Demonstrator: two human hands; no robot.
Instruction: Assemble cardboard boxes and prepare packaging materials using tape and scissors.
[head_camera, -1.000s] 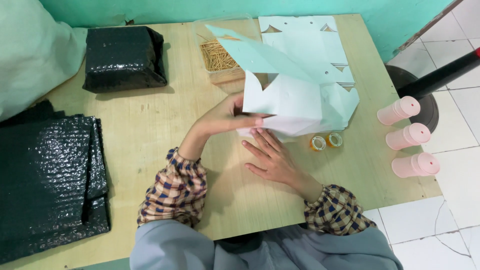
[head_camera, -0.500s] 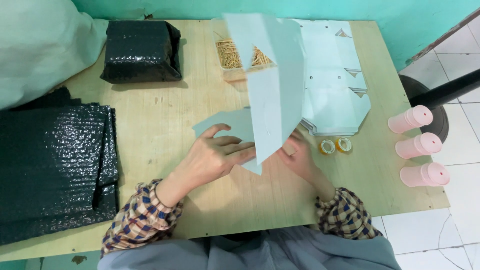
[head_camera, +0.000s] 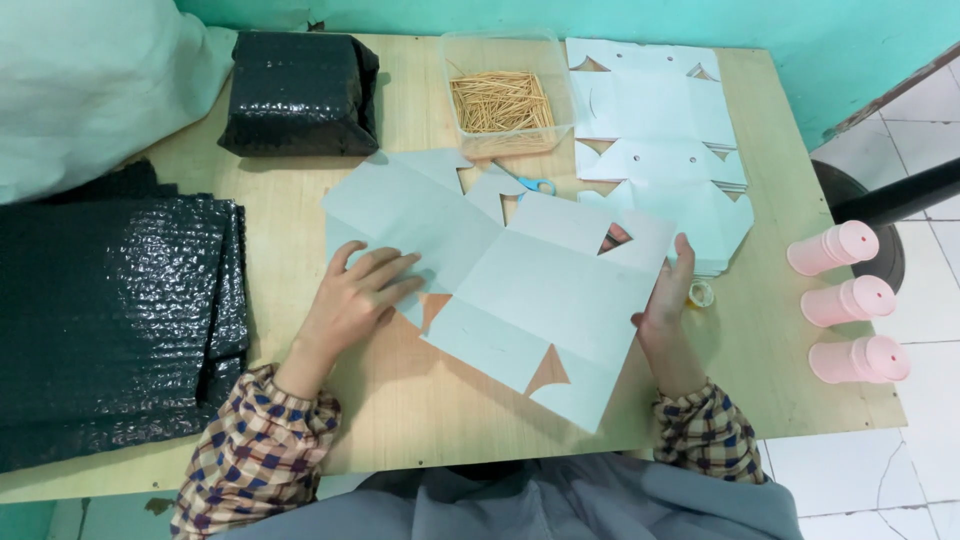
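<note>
Flat pale-blue cardboard sheet (head_camera: 520, 290) lies unfolded on wooden bench (head_camera: 400, 400). Left hand (head_camera: 355, 300) pressed flat on sheet's left part, fingers spread wide. Right hand (head_camera: 665, 305) grips sheet's right edge, fingers curled under. Stack of same sheets (head_camera: 650, 110) behind; box of toothpicks (head_camera: 500, 95) beside stack.

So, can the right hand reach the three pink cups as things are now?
Probably yes. The right hand grips the flat cardboard sheet's edge, and bare table lies between it and the pink cups; nothing blocks the way.
</note>
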